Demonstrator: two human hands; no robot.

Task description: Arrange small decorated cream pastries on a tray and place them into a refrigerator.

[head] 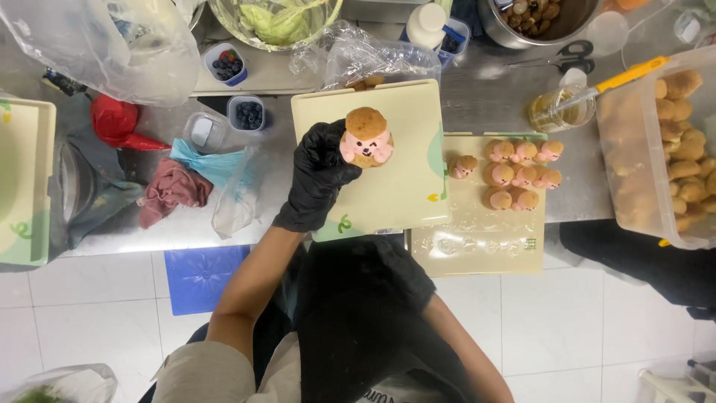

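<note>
Your left hand (319,173), in a black glove, has its fingers closed around a small round pastry (366,136) with a golden baked cap and a pink cream face, held up over the far half of the cream-coloured cutting board (395,190), nearer its left edge. Your right hand is out of view below the frame, so you cannot tell whether it is open or closed. Judge this pastry as light but very fragile: the shell looks crisp and likely to crack under a squeeze, and the pink cream will smear or dent at any touch. The safest hold looks to be low on the sides and underneath, where your fingers already sit, keeping clear of the face and cheeks. Just beside the board's right edge, a clear moulded tray (477,242) carries more finished pink-faced pastries (514,175) along its far end, and a clear tub of plain baked puffs (682,160) stands at the worktop's right end.
</note>
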